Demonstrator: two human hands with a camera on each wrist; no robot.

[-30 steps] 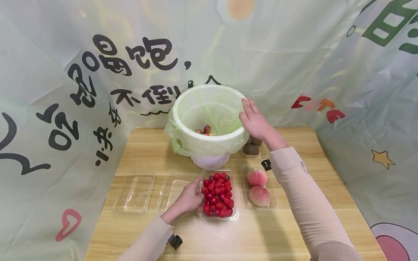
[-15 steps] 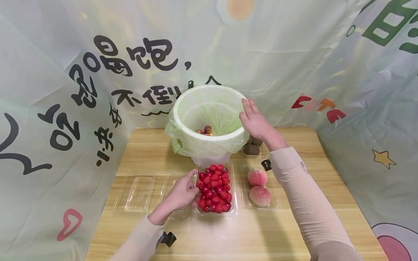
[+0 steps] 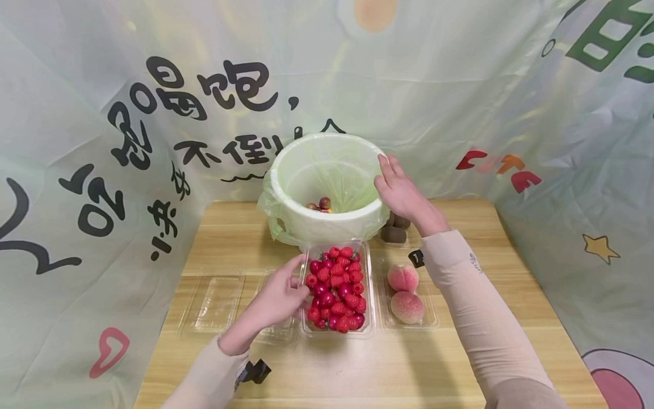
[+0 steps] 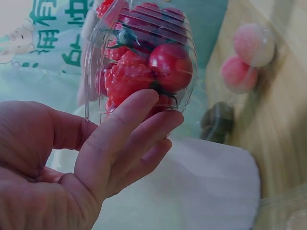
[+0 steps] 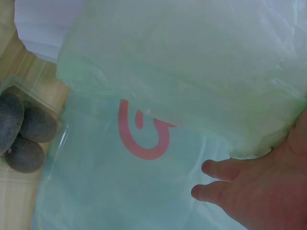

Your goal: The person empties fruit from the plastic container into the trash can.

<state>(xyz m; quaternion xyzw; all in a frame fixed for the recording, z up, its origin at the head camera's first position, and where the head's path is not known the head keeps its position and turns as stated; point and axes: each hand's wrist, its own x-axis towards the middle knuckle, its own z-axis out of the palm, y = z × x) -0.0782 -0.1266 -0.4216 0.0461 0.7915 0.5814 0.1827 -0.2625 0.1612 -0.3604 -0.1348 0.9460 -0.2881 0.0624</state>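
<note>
A clear plastic box (image 3: 369, 321) full of raspberries and round, cherry-like red fruit (image 3: 337, 289) hangs just in front of the bin, slightly tilted. My left hand (image 3: 278, 296) grips its left wall; in the left wrist view the thumb and fingers (image 4: 117, 120) pinch the box edge, red fruit (image 4: 170, 67) showing through the plastic. A white bin (image 3: 317, 227) lined with a pale green bag stands at the back, some dark red fruit (image 3: 324, 203) inside. My right hand (image 3: 403, 193) holds the bin's right rim; in the right wrist view its lower fingers (image 5: 220, 170) extend below the bag's edge.
To the right, two peaches (image 3: 406, 307) lie in a clear box. Behind the right forearm, several kiwis (image 5: 31, 123) sit in another. Two clear boxes without fruit, a left one (image 3: 212, 304) and a nearer one (image 3: 276, 332), stand left. Printed cloth (image 3: 434, 85) walls surround the wooden table (image 3: 337, 375).
My left hand has lifted the box of red fruit off the table, shifted it slightly left, and raised it toward the bin. My right hand stays at the bin's rim.
</note>
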